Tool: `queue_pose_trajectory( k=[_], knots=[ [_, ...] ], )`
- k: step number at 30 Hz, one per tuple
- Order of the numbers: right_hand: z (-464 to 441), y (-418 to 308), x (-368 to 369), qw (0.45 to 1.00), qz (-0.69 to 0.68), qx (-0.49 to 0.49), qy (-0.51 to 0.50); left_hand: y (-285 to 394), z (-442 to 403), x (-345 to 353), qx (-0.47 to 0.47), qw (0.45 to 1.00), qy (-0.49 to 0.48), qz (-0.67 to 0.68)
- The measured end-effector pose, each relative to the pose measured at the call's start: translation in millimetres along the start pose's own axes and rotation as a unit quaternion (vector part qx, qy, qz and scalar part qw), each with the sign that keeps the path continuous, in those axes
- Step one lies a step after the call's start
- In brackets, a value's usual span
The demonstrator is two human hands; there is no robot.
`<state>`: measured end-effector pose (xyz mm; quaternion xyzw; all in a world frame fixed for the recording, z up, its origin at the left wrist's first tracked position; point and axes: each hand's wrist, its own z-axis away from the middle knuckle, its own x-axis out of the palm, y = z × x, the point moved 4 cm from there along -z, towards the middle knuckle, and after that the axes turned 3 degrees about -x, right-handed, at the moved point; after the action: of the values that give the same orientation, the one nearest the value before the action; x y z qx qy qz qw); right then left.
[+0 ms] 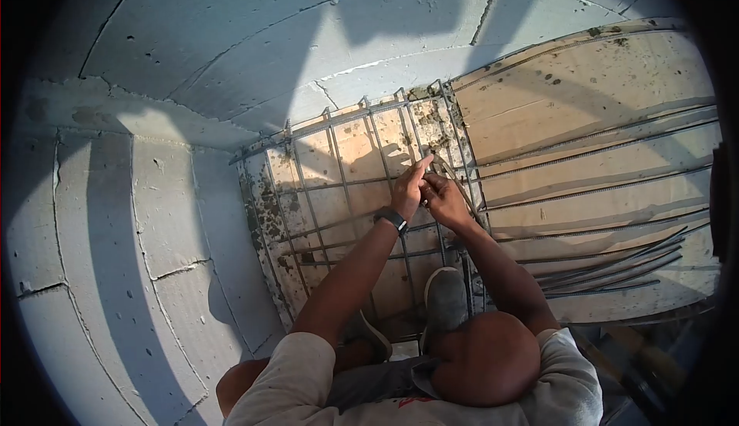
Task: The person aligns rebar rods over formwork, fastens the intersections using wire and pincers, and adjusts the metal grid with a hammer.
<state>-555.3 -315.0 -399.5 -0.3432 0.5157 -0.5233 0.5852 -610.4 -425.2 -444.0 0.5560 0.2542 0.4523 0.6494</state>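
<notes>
A grid of steel bars [343, 176] lies over a stained wooden board. My left hand [409, 191], with a dark watch [391, 218] on its wrist, is at the right part of this grid, its index finger stretched up and to the right. Touching it or nearly so is my right hand [446, 201], whose fingers are bent inward. Whatever lies between the fingers of the two hands is too small to make out. A thin curved rod or wire [460, 186] passes just above and beside my right hand.
Pale block walls [254, 64] rise at the top and left [165, 249]. Long bars [593, 183] run across wooden boarding [585, 103] at the right, with a bundle of short bars [616, 268] lower down. My shoe [446, 299] rests near the grid's lower edge.
</notes>
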Motion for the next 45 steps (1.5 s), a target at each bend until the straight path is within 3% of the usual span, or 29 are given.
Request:
queue_pose_trajectory(
  k=[1, 4, 6, 8, 11, 14, 15, 18, 19, 23, 26, 33, 37, 40, 45],
  knots=[
    [-7, -5, -3, 0.999, 0.052, 0.005, -0.016, 3, -6, 2, 0.036, 0.998, -0.003, -0.043],
    [-31, -10, -19, 0.997, 0.043, -0.053, 0.045, -2, -31, -3, -0.055, 0.997, -0.007, -0.049],
    [-53, -8, -40, 0.972, 0.208, -0.048, 0.098, 13, -47, -17, -0.026, 0.983, 0.052, -0.173],
    [-81, 4, -51, 0.941, 0.308, -0.022, 0.138, 34, -68, -30, 0.074, 0.916, 0.108, -0.379],
    [-118, 12, -50, 0.915, 0.403, 0.008, 0.031, 64, -101, -40, 0.273, 0.801, 0.171, -0.505],
    [-150, 26, -38, 0.914, 0.402, 0.051, 0.025, 61, -139, -56, 0.212, 0.747, 0.154, -0.611],
    [-153, 25, -37, 0.92, 0.389, 0.048, 0.031, 55, -150, -63, 0.159, 0.774, 0.137, -0.598],
    [-159, 29, -42, 0.938, 0.34, -0.002, 0.061, 41, -165, -78, 0.134, 0.843, 0.099, -0.511],
    [-164, 40, -37, 0.941, 0.334, 0.005, 0.062, 41, -167, -81, 0.167, 0.838, 0.106, -0.508],
    [-181, 58, -19, 0.949, 0.303, 0.008, 0.081, 48, -176, -80, 0.049, 0.854, 0.08, -0.511],
    [-191, 56, -12, 0.958, 0.274, -0.008, 0.082, 37, -197, -91, -0.049, 0.874, 0.127, -0.466],
    [-205, 73, -11, 0.961, 0.265, 0.017, 0.072, 33, -195, -81, 0.001, 0.849, 0.227, -0.476],
    [-177, 5, -28, 0.981, 0.192, -0.009, 0.005, 25, -188, -81, 0.043, 0.9, 0.263, -0.345],
    [-176, 7, -26, 0.973, 0.231, 0.024, 0.005, 34, -181, -77, 0.037, 0.906, 0.265, -0.328],
    [-170, -7, -26, 0.986, 0.164, -0.009, 0.028, 40, -173, -73, 0.086, 0.912, 0.269, -0.299]
  ],
)
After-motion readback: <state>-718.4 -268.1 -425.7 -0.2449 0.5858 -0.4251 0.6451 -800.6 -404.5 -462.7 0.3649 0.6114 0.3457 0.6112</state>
